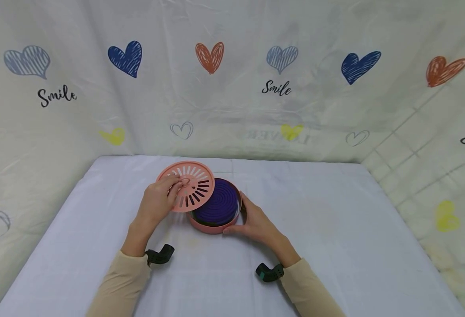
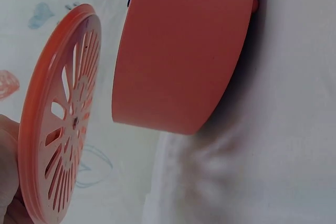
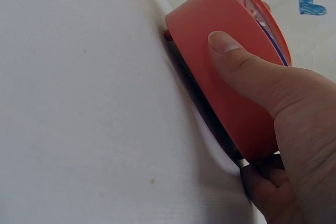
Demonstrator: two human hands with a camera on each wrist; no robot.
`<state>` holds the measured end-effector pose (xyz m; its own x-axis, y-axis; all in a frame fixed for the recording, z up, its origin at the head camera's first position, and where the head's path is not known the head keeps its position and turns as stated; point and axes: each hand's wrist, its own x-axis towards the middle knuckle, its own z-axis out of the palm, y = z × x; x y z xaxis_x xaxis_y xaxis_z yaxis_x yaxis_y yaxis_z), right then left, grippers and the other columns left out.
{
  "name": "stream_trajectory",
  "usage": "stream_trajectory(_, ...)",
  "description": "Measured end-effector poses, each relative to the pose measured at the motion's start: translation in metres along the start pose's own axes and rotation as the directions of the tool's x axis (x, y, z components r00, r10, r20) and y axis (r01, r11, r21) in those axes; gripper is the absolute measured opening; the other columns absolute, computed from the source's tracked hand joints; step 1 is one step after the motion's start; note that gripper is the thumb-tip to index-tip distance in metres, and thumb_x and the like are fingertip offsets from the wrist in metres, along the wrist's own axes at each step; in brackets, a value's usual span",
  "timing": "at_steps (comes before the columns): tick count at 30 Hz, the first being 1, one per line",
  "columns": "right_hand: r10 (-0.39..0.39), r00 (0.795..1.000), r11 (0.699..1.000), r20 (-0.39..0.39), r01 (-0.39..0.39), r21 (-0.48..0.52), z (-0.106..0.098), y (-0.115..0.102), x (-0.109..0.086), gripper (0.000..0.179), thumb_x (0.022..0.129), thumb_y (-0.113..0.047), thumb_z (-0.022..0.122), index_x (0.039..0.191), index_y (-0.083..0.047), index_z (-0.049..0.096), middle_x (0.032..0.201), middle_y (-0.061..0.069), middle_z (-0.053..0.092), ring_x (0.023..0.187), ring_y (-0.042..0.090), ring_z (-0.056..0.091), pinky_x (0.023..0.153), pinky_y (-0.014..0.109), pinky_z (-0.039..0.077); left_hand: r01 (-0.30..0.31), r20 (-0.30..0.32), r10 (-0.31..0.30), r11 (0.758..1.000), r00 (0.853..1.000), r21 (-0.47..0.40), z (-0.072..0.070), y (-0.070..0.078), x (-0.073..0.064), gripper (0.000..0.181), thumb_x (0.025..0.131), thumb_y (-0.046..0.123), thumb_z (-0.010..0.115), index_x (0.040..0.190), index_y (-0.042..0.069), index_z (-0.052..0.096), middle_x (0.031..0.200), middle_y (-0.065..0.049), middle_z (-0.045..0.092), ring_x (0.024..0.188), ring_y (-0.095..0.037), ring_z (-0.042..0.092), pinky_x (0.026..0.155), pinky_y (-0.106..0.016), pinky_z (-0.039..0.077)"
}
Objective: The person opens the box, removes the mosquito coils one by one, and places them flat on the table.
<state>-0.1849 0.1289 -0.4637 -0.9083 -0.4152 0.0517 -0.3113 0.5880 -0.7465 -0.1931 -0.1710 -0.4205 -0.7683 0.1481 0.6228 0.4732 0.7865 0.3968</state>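
My left hand (image 1: 162, 197) pinches the small loop handle on a pink slotted lid (image 1: 201, 179). The lid is held tilted above and to the left of a round pink mosquito coil box (image 1: 212, 230), overlapping its left rim in the head view. Inside the box lies a dark blue-purple spiral mosquito coil (image 1: 218, 203). My right hand (image 1: 258, 220) grips the box from the right, its thumb on the near wall and its fingers round the far side. In the left wrist view the lid's underside (image 2: 65, 129) faces the box wall (image 2: 184, 51), with a gap between them.
A white cloth (image 1: 327, 246) covers the table. Behind it hangs a pale curtain (image 1: 232, 97) printed with hearts and "Smile" lettering. Black camera bands (image 1: 161, 254) sit on both wrists. Small feet (image 3: 168, 34) show under the box.
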Motion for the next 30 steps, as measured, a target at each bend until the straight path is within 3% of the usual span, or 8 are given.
stream_trajectory(21, -0.015, 1.0, 1.0, 0.009, 0.015, 0.003, 0.001, 0.002, 0.001, 0.126, 0.066, -0.055, 0.09, 0.162, -0.024, 0.013, 0.164, -0.004, 0.03, 0.152, 0.014, 0.03, 0.124, 0.042, 0.031, 0.108, -0.098, -0.109, 0.994, 0.989, -0.014, -0.016, -0.045, -0.012, 0.02, 0.088, 0.002, 0.073, 0.106, -0.006, 0.075, 0.104, -0.024, 0.074, 0.101, -0.043, 0.071, 0.088, -0.06, 0.055)
stream_trajectory(30, -0.009, 1.0, 1.0, 0.006, 0.009, 0.002, 0.0, 0.002, 0.0, 0.126, 0.066, -0.054, 0.09, 0.162, -0.023, 0.014, 0.164, -0.003, 0.031, 0.152, 0.015, 0.031, 0.124, 0.043, 0.031, 0.174, -0.073, -0.173, 0.985, 0.982, 0.007, -0.019, -0.056, -0.018, 0.019, 0.089, 0.004, 0.072, 0.107, -0.002, 0.077, 0.106, -0.022, 0.074, 0.099, -0.044, 0.071, 0.085, -0.06, 0.055)
